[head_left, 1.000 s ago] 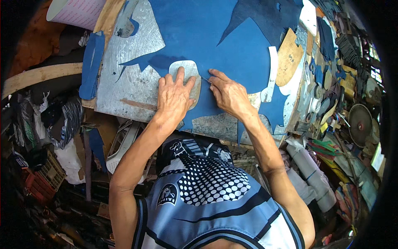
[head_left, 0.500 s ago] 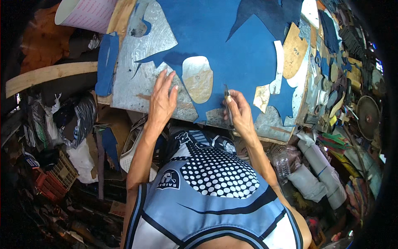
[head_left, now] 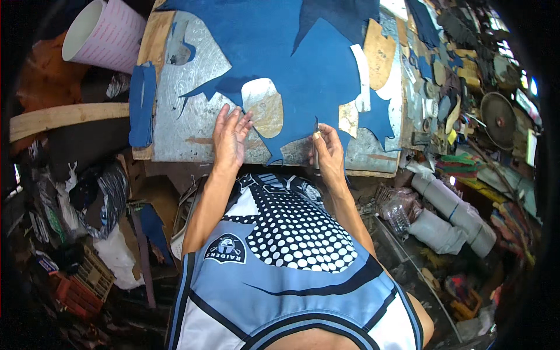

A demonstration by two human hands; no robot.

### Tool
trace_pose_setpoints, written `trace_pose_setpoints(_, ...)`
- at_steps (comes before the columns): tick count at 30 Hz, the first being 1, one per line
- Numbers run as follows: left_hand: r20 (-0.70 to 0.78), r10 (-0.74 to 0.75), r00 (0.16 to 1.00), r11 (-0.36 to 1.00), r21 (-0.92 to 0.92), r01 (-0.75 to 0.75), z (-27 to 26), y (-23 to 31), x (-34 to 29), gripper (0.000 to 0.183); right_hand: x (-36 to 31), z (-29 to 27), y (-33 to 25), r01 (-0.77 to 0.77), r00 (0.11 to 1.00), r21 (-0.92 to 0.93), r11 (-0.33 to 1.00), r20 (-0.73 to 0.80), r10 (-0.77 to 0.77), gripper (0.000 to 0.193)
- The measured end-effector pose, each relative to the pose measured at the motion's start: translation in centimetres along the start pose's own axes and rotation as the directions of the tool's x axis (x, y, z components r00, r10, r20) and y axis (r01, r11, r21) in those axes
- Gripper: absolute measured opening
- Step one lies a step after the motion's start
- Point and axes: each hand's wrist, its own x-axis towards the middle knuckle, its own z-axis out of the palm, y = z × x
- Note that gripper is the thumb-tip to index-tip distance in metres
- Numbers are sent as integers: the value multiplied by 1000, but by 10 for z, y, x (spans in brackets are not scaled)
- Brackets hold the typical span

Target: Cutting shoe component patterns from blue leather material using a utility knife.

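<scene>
Right hand gripping knife, left hand loosely spread, blue sheet on table

Bright tabletop — murky lower left, white glare at far right — strong fisheye curvature, black corners.

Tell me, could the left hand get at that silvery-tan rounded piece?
Probably yes: the left hand looks empty and is close to the left edge of the silvery-tan rounded piece, with nothing visible blocking the way. The knife is in the right hand, on the other side.
</scene>
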Motion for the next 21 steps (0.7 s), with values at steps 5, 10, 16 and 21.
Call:
trace_pose_setpoints(5, 102, -129, 986, 985, 128, 116, -7, 2, 16, 67, 7, -1, 7, 25, 997, 77, 997, -69, -20, 41)
trace_pose_setpoints(10, 370, 345, 863, 362, 795, -486, -15, -5, 6, 65, -3, 5, 15, 52, 996, -7, 999, -72, -52, 40)
trace_pose_setpoints(16, 328, 168, 930, 835, 454, -311, -1, -11, -2, 80, -1, 13, 54, 191, 964, -394, 899, -95, -247, 39)
trace_pose_setpoints(21, 207, 98, 973, 971, 196, -140, 0, -6, -4, 85, -7, 38, 34, 388, 894, -507, 769, 3, -449, 37)
